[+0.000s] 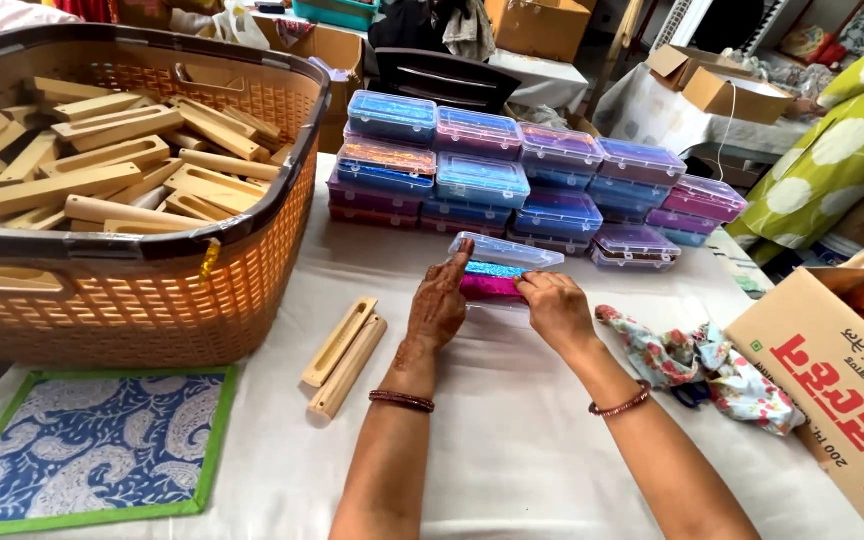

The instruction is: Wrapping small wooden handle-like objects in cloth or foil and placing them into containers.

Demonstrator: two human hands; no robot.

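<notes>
My left hand (439,300) rests on the near left end of a small clear plastic box (504,262) whose lid is lifted; shiny blue and pink material shows inside. At the box's near right side, my right hand (555,305) grips its front edge. The box sits on the white cloth-covered table (512,430), just in front of stacked clear boxes (512,180) filled with coloured glittery contents. Two wooden pieces (345,355) lie left of my left hand.
A large brown plastic basket (152,290) full of wooden pieces stands at the left. A blue patterned mat (92,450) lies near the front left. A floral cloth (702,365) and a cardboard box (837,385) are on the right. A person in green (842,150) is at the far right.
</notes>
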